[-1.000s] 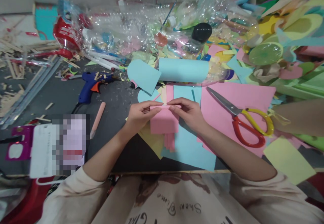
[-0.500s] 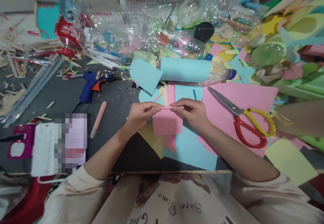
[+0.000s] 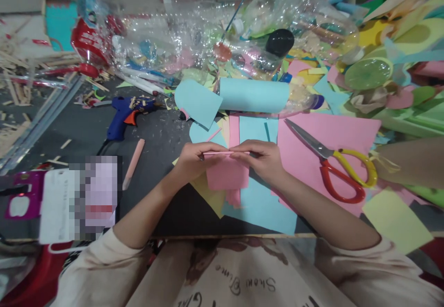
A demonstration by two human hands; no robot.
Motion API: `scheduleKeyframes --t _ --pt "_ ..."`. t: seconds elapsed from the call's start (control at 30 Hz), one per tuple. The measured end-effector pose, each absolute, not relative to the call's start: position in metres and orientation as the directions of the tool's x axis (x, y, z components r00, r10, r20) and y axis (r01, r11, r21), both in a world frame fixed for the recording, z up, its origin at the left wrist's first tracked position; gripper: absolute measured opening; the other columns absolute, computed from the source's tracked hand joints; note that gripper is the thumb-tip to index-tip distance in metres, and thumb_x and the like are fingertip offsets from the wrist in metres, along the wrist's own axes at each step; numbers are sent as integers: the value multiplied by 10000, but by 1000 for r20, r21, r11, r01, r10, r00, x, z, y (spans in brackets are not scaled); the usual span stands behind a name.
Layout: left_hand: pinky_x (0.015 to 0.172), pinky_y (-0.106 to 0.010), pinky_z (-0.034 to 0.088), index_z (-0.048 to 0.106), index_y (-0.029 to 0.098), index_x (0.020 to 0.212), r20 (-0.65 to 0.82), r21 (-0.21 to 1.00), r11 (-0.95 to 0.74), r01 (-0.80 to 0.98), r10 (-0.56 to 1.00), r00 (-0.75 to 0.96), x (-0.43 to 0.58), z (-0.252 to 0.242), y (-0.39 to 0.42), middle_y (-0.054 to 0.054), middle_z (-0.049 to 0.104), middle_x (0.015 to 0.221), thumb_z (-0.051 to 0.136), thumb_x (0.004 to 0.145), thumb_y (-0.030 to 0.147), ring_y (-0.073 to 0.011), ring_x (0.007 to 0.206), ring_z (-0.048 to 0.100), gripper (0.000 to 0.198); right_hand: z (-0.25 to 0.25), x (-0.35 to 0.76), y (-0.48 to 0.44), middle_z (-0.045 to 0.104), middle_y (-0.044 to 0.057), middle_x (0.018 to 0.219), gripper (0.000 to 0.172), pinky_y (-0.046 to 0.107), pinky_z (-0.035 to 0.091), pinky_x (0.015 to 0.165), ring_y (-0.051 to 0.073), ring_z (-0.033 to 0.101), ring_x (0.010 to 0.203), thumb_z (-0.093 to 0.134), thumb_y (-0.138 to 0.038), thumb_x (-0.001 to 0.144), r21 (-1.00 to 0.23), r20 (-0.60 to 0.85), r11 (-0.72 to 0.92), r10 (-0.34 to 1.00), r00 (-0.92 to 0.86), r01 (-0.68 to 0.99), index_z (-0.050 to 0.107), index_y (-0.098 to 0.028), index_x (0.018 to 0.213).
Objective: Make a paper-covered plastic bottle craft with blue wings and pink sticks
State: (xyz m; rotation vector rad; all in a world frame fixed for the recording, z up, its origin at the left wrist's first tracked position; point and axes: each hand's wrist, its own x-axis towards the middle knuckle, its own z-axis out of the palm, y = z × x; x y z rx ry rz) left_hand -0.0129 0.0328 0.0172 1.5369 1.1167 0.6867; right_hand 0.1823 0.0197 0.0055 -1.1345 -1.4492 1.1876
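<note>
A piece of pink paper (image 3: 227,176) hangs between my two hands, its top edge folded or rolled into a narrow strip. My left hand (image 3: 194,159) pinches the left part of that edge between thumb and fingers. On the right part, my right hand (image 3: 262,156) does the same, the fingertips of both hands nearly meeting. Below the paper lie a light blue sheet (image 3: 265,205), a yellow sheet (image 3: 207,193) and a pink strip (image 3: 234,198). Scissors (image 3: 324,152) with red and yellow handles rest on a large pink sheet (image 3: 298,131) right of my right hand.
A blue glue gun (image 3: 120,117) and a pinkish stick (image 3: 133,163) lie to the left. Behind my hands is a bottle wrapped in blue paper (image 3: 255,94). Plastic bottles and paper scraps crowd the back. Another person's arm (image 3: 411,161) reaches in from the right.
The pink paper's top edge has tilted, so more of the narrow strip shows above my fingers. My hands have shifted only slightly, both still pinching it.
</note>
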Motion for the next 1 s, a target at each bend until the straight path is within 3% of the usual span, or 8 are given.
scheduleKeyframes --t 0.23,0.57,0.8,1.0 --pt "652 -228 538 787 218 810 -144 937 47 345 954 263 -12 21 35 -36 779 826 684 773 358 -183 760 710 177 6 184 22 781 16 768 107 338 562 629 176 691 659 750 -384 762 -991 46 59 993 -109 123 790 -285 761" --pt "627 -221 520 795 225 795 -166 954 88 287 950 262 -7 23 32 -27 782 829 684 760 330 -173 748 701 157 5 181 21 780 27 791 141 330 563 668 183 708 723 732 -390 778 -989 54 70 991 -126 127 776 -257 788" --pt "483 -206 423 800 199 883 -171 942 105 320 968 183 -11 22 33 -36 757 708 688 754 382 -125 566 604 250 6 183 23 769 11 732 99 327 558 633 181 699 677 740 -351 762 -992 46 53 997 -63 118 765 -262 726" --pt "582 -207 498 797 202 897 -199 941 127 313 956 213 -12 25 35 -47 783 858 676 770 368 -151 705 678 242 5 184 24 766 1 704 52 301 546 595 165 690 639 733 -280 759 -993 65 68 997 -32 101 768 -259 727"
